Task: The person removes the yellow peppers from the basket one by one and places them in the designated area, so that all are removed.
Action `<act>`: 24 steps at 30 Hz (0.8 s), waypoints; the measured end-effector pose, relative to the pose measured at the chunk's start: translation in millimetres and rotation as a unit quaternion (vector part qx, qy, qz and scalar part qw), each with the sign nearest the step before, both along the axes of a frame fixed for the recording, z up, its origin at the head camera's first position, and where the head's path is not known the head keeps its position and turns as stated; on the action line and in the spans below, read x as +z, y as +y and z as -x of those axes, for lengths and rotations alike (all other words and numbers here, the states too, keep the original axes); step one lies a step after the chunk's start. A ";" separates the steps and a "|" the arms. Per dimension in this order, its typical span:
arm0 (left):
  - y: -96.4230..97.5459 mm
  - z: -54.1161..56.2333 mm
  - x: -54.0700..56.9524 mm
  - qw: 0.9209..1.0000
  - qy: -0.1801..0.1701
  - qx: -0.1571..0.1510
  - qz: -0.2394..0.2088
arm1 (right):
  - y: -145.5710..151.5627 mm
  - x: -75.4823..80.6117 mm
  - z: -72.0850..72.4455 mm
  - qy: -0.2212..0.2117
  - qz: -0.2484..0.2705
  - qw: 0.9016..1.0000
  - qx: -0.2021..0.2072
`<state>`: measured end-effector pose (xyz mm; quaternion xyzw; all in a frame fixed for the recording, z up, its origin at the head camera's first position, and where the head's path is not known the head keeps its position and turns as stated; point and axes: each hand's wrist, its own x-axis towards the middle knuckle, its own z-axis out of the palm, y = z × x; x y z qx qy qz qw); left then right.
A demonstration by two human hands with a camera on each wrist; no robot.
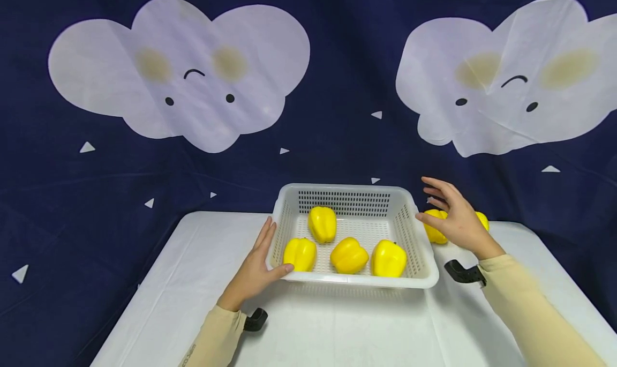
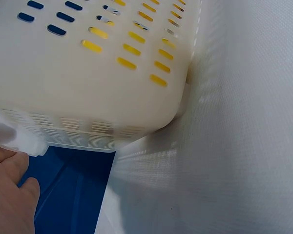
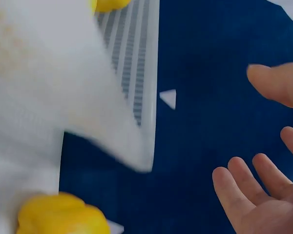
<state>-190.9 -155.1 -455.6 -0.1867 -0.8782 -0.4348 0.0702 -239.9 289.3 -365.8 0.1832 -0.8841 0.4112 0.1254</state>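
Your left hand [image 1: 255, 273] holds the left rim of a white basket [image 1: 356, 281], thumb over its front corner; your right hand [image 1: 460, 222] is wide, fingers apart, just beside the right rim. Four yellow peppers [image 1: 322, 224] lie inside the basket, near the white table's [image 1: 159, 281] far edge; another pepper [image 1: 437, 238], partly hidden by your right hand, lies right of the basket

One white basket [image 1: 356, 280] holds four yellow peppers [image 1: 322, 224]; at least one outer pepper [image 1: 436, 234] lies beside it. Two hands [image 1: 253, 275], two black wrist devices [image 1: 464, 272], one table [image 1: 337, 335] and two printed clouds [image 1: 178, 45] show.
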 end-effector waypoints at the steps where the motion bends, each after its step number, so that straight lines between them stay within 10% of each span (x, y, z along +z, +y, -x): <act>1: -0.2 0.2 -0.5 1.000 0.000 0.000 0.000 | -4.7 -0.1 0.5 0.000 0.005 1.000 0.001; 24: 0.4 -0.3 1.5 1.000 -0.005 0.001 -0.003 | -99.6 -4.4 28.9 -0.069 0.104 0.989 0.076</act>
